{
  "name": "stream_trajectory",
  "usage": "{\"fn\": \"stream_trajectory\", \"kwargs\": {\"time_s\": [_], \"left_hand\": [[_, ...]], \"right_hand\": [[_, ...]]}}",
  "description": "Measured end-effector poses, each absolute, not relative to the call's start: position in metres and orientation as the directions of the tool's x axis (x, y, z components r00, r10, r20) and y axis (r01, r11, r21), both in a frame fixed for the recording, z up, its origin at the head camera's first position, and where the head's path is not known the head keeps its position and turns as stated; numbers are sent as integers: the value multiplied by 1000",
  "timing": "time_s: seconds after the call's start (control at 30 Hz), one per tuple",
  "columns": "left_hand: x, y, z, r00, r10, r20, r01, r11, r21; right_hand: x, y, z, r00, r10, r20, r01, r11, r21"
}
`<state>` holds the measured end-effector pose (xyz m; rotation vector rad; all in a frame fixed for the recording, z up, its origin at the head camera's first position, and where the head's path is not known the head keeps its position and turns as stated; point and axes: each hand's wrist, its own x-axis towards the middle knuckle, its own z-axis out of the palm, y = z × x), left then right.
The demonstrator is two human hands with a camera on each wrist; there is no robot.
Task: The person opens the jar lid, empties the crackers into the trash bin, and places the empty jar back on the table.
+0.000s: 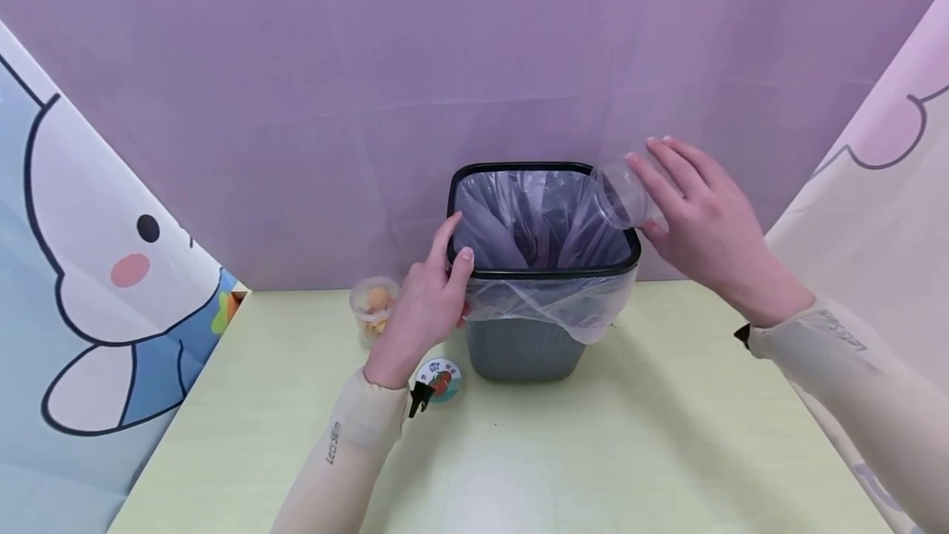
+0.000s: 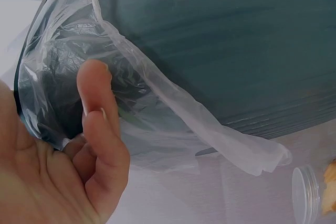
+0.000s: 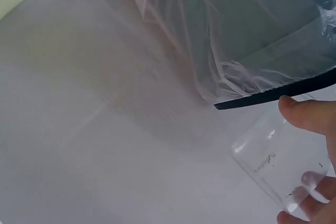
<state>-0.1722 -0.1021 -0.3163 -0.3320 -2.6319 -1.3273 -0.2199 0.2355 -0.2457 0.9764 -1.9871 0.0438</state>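
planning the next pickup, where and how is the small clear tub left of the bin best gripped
Probably round its side wall, just below the rim, coming from the left: the clear tub is round and stands upright, while the left hand and the bin crowd its right.

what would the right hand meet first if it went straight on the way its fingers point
The right hand, holding the clear cup, would probably meet the purple backdrop first; depth is unclear.

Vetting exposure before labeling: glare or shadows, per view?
Head: pale glare on the table at bottom centre, soft shadow right of the bin; left wrist: glints on the liner, pale upper-left corner; right wrist: highlights on the clear cup.
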Motion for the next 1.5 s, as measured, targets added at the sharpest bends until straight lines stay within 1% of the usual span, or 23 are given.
{"fn": "stream_trajectory", "kwargs": {"time_s": [0.07, 0.13, 0.23, 0.3, 0.37, 0.5, 0.6, 0.7, 0.83, 1.13, 1.5], "left_hand": [[-172, -102, -316, -960, 118, 254, 275, 578, 768], [-172, -102, -316, -960, 116, 255, 274, 580, 767], [-172, -102, -316, -960, 113, 254, 272, 581, 767], [-172, -102, -316, -961, 112, 253, 270, 582, 767], [-172, -102, -316, -962, 112, 250, 268, 581, 769], [-173, -102, -316, -962, 111, 250, 267, 579, 771], [-173, -102, -315, -962, 108, 252, 267, 577, 772], [-173, -102, -314, -962, 110, 249, 266, 579, 771], [-173, -102, -314, -963, 110, 246, 263, 579, 772], [-173, -102, -313, -960, 121, 252, 275, 566, 777], [-171, -102, -316, -960, 115, 254, 273, 570, 775]], "right_hand": [[-219, 239, -248, -337, -569, 750, -639, 723, 261], [-216, 241, -251, -405, -506, 762, -631, 757, 167], [-213, 245, -254, -544, -379, 748, -599, 800, -29], [-210, 248, -256, -637, -287, 716, -552, 818, -164], [-208, 250, -259, -711, -197, 675, -502, 815, -290], [-203, 256, -268, -815, -67, 575, -412, 765, -495], [-199, 261, -278, -870, -12, 493, -355, 708, -610], [-196, 265, -293, -900, 21, 435, -319, 649, -691], [-196, 271, -317, -912, 46, 407, -304, 589, -748], [-197, 272, -363, -933, 50, 355, -286, 495, -820], [-192, 270, -417, -966, 63, 249, -191, 476, -858]]}}
